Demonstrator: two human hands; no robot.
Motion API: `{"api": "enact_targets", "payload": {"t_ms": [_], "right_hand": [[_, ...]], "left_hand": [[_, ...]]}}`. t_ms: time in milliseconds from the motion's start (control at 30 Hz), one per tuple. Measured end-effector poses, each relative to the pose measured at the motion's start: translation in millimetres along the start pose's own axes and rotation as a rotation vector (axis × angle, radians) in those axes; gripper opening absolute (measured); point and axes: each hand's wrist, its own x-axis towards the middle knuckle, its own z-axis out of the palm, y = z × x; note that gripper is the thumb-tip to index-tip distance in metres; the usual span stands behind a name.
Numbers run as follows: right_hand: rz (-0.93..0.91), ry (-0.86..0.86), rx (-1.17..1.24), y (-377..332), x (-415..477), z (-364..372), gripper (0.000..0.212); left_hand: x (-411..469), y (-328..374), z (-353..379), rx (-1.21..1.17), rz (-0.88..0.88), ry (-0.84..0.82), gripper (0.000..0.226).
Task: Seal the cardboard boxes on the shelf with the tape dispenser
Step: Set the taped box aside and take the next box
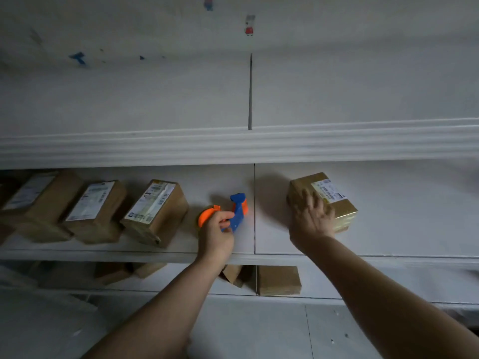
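Though dimly lit, shows smooth white shelf boards [388, 229] split by a dark seam [254, 203]. Grips orange-and-blue tape dispenser [239, 211] in curled left hand [216, 234], just left of seam. Rests right hand [311, 218], fingers spread, on glossy taped cardboard box [346, 211]. Three labelled boxes [93, 211] leftward.

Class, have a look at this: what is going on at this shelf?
A person works at a shelf. The left hand grips the dispenser between the boxes. The right hand lies spread on a labelled box to its right. Three other boxes sit in a row to the left. The dispenser touches no box.
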Motion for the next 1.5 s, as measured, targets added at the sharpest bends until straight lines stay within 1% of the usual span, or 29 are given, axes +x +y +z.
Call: {"api": "enact_targets", "payload": {"t_ms": [100,200,267,300,333,433,467,500,533,633,700,767,833,900,967,1033,1100,1167,1300,1333,1400,1433,1467,1500], "right_hand": [[-0.292,-0.027,0.129,-53.4,-2.6,4.6,0.071],[-0.513,-0.037,0.109,-101.1,-0.5,18.8,0.066],[-0.632,-0.051,0.068,-126.0,-1.5,27.5,0.069],[-0.671,-0.031,0.064,-136.3,-2.3,28.6,0.073],[-0.668,-0.026,0.041,-144.3,-1.9,30.3,0.077],[-0.618,-0.113,-0.047,-156.8,2.3,38.8,0.080],[-0.574,-0.173,-0.075,-156.8,2.9,38.7,0.081],[-0.537,-0.195,-0.102,-157.0,2.5,34.8,0.083],[-0.507,-0.191,-0.116,-157.1,3.3,33.7,0.084],[-0.390,-0.195,-0.075,-150.5,6.9,31.2,0.084],[-0.292,-0.224,-0.081,-140.0,11.2,32.7,0.081],[-0.217,-0.247,-0.076,-132.7,13.2,30.8,0.081],[-0.178,-0.231,-0.021,-135.1,16.1,27.0,0.081],[-0.170,-0.204,0.151,-149.8,18.6,17.9,0.084],[-0.176,-0.169,0.387,-169.2,20.9,11.7,0.091],[-0.216,-0.143,0.495,-187.1,19.9,5.5,0.096],[-0.229,-0.174,0.499,-198.7,17.1,4.1,0.091],[-0.210,-0.199,0.515,-206.4,12.9,2.2,0.086],[-0.122,-0.130,0.613,-214.8,12.1,-3.6,0.076],[-0.079,-0.092,0.665,-215.0,12.4,-3.7,0.074],[0.057,-0.036,0.860,-214.0,11.0,-2.5,0.070],[0.135,-0.029,0.964,-213.4,9.9,-1.6,0.069],[0.204,-0.027,1.038,-212.4,10.7,0.8,0.065],[0.265,-0.035,1.065,-211.6,11.6,3.9,0.057]], "left_hand": [[9.5,-8.7,-28.3,-0.024,-0.073,0.054,0.042],[21.7,-16.7,-63.6,-0.007,-0.089,0.083,0.045],[28.9,-22.0,-86.4,0.045,-0.047,0.121,0.041],[32.2,-24.2,-97.4,0.089,-0.023,0.146,0.039],[35.8,-27.3,-107.8,0.146,-0.011,0.170,0.038],[50.1,-38.8,-135.2,0.383,-0.011,0.237,0.036],[56.2,-43.7,-142.1,0.456,0.004,0.250,0.036],[62.3,-47.6,-148.2,0.514,0.017,0.250,0.040],[68.5,-51.3,-152.7,0.551,0.026,0.238,0.048],[84.9,-60.7,-161.8,0.599,-0.004,0.145,0.089],[93.6,-66.9,-163.6,0.636,-0.075,0.052,0.104],[98.4,-74.8,-163.0,0.631,-0.119,-0.041,0.103],[101.5,-79.2,-163.2,0.562,-0.095,-0.111,0.097],[105.6,-80.6,-166.7,0.487,-0.022,-0.207,0.097],[111.1,-79.3,-172.5,0.478,0.070,-0.366,0.095],[115.1,-78.7,-178.2,0.474,0.121,-0.472,0.095],[120.3,-82.7,-183.8,0.417,0.114,-0.454,0.099],[126.9,-91.2,-190.0,0.361,0.098,-0.425,0.094],[131.4,-89.7,-199.5,0.266,0.080,-0.453,0.080],[130.6,-85.6,-199.4,0.210,0.066,-0.443,0.075],[128.4,-79.2,-197.0,0.119,-0.011,-0.392,0.066],[128.1,-76.0,-197.5,0.108,-0.058,-0.363,0.068],[129.6,-75.5,-197.7,0.102,-0.097,-0.340,0.076],[130.8,-76.0,-198.4,0.101,-0.145,-0.328,0.082]]}}
